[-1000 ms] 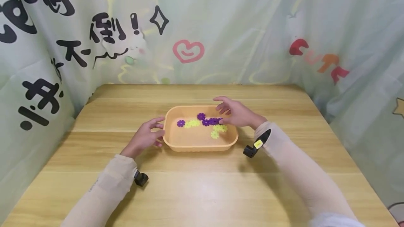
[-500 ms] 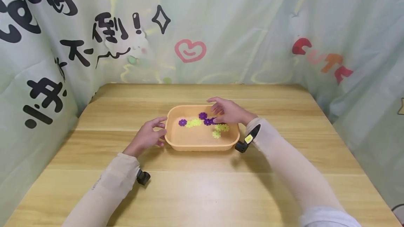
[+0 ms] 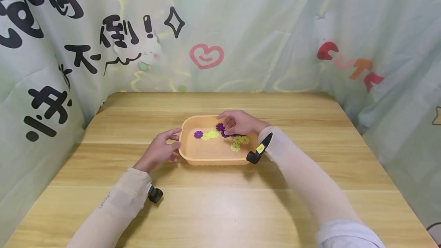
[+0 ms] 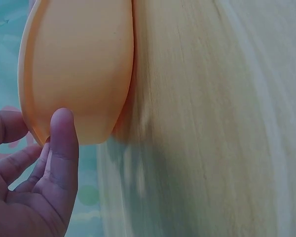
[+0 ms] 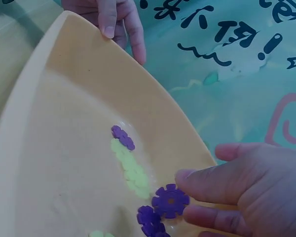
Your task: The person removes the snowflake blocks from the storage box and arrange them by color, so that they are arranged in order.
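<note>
An orange plastic basin (image 3: 206, 161) sits on the wooden table, holding several purple and pale yellow-green flower-shaped plastic discs. My left hand (image 3: 158, 150) is at the basin's left end, fingers spread and touching its rim, with the thumb toward me. Over the basin's right half reaches my right hand (image 3: 241, 121), its fingers loosely bent. In the right wrist view its fingertips are right at the edge of a purple disc (image 5: 170, 201). Some purple discs are partly hidden under this hand. To the left lie a row of yellow-green discs (image 3: 211, 135) and a single purple disc (image 3: 198, 134).
More yellow-green discs (image 3: 236, 147) lie toward the basin's right front. The wooden table (image 3: 213, 206) extends around the basin. A pale printed curtain (image 3: 262, 30) hangs behind the table and along both sides. Each wrist carries a small black camera (image 3: 253, 157).
My right hand has moved left and slightly down over the basin, covering more of the purple discs. My left hand stays at the rim. The discs lie where they were.
</note>
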Action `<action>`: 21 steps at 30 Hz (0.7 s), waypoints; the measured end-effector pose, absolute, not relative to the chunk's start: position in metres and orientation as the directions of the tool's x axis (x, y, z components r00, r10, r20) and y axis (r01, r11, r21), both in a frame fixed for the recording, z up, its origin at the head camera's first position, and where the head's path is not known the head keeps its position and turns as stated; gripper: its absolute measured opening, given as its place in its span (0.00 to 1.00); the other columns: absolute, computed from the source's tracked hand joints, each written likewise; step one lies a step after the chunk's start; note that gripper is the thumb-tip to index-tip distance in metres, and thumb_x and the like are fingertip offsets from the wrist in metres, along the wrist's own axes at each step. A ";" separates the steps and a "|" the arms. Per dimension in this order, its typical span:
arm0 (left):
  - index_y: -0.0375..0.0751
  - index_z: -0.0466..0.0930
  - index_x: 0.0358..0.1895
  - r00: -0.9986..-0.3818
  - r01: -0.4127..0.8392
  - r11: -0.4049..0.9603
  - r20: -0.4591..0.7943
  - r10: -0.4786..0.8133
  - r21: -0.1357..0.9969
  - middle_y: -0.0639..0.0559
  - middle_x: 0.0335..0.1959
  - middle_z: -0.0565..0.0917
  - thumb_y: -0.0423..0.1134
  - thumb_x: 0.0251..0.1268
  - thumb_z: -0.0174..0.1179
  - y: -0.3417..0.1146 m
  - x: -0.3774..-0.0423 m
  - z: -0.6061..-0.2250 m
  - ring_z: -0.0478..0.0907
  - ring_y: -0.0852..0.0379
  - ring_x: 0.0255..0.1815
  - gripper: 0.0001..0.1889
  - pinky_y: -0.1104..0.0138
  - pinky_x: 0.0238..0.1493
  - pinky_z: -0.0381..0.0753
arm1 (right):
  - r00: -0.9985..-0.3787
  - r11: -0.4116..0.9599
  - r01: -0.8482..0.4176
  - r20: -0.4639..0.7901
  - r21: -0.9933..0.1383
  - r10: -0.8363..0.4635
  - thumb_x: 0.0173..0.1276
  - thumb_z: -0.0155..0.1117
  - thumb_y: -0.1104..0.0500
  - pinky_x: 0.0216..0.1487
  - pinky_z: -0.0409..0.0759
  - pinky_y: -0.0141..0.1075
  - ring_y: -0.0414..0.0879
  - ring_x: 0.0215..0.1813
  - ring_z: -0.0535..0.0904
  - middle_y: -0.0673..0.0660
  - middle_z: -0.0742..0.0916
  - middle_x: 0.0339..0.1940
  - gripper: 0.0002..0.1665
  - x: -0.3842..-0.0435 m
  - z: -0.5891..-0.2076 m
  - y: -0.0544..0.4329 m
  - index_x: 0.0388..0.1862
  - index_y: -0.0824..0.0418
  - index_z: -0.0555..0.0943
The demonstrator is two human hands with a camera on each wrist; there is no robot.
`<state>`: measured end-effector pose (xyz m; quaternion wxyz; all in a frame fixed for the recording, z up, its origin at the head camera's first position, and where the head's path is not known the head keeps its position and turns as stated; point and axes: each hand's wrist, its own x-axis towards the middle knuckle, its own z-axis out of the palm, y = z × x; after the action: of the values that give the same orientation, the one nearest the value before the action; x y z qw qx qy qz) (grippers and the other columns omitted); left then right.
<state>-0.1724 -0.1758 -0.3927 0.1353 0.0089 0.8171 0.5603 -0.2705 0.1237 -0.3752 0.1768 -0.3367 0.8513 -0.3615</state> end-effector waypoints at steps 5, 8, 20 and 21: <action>0.41 0.60 0.74 -0.963 -0.138 0.372 -0.212 0.166 0.918 0.34 0.58 0.68 0.28 0.68 0.53 -0.176 -0.171 -0.392 0.81 0.44 0.35 0.31 0.58 0.28 0.87 | -0.696 0.522 -0.454 -0.078 -0.722 -0.713 0.60 0.70 0.68 0.48 0.82 0.38 0.50 0.43 0.82 0.62 0.84 0.43 0.30 -0.273 -0.380 0.118 0.62 0.65 0.75; 0.41 0.60 0.74 -0.964 -0.135 0.380 -0.210 0.164 0.915 0.35 0.58 0.69 0.28 0.67 0.53 -0.175 -0.171 -0.392 0.81 0.42 0.36 0.31 0.58 0.28 0.87 | -0.687 0.532 -0.465 -0.091 -0.707 -0.721 0.60 0.70 0.68 0.47 0.82 0.38 0.49 0.43 0.82 0.61 0.84 0.42 0.28 -0.275 -0.384 0.115 0.61 0.64 0.76; 0.41 0.61 0.73 -0.966 -0.129 0.383 -0.204 0.161 0.915 0.35 0.58 0.69 0.28 0.68 0.53 -0.176 -0.171 -0.393 0.81 0.42 0.37 0.30 0.58 0.28 0.87 | -0.591 0.556 -0.556 -0.176 -0.617 -0.787 0.62 0.69 0.66 0.38 0.79 0.31 0.41 0.34 0.78 0.52 0.83 0.31 0.25 -0.285 -0.387 0.103 0.59 0.66 0.77; 0.41 0.60 0.73 -0.965 -0.130 0.383 -0.205 0.162 0.915 0.35 0.58 0.69 0.29 0.68 0.53 -0.176 -0.171 -0.393 0.81 0.42 0.37 0.30 0.58 0.28 0.87 | -0.582 0.557 -0.568 -0.184 -0.606 -0.792 0.62 0.69 0.66 0.38 0.79 0.30 0.41 0.34 0.78 0.52 0.83 0.30 0.26 -0.286 -0.386 0.102 0.59 0.66 0.77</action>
<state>-0.1712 -0.1756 -0.3931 0.1314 0.0099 0.8211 0.5554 -0.2862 0.1022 -0.3863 0.2244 -0.3984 0.8534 -0.2502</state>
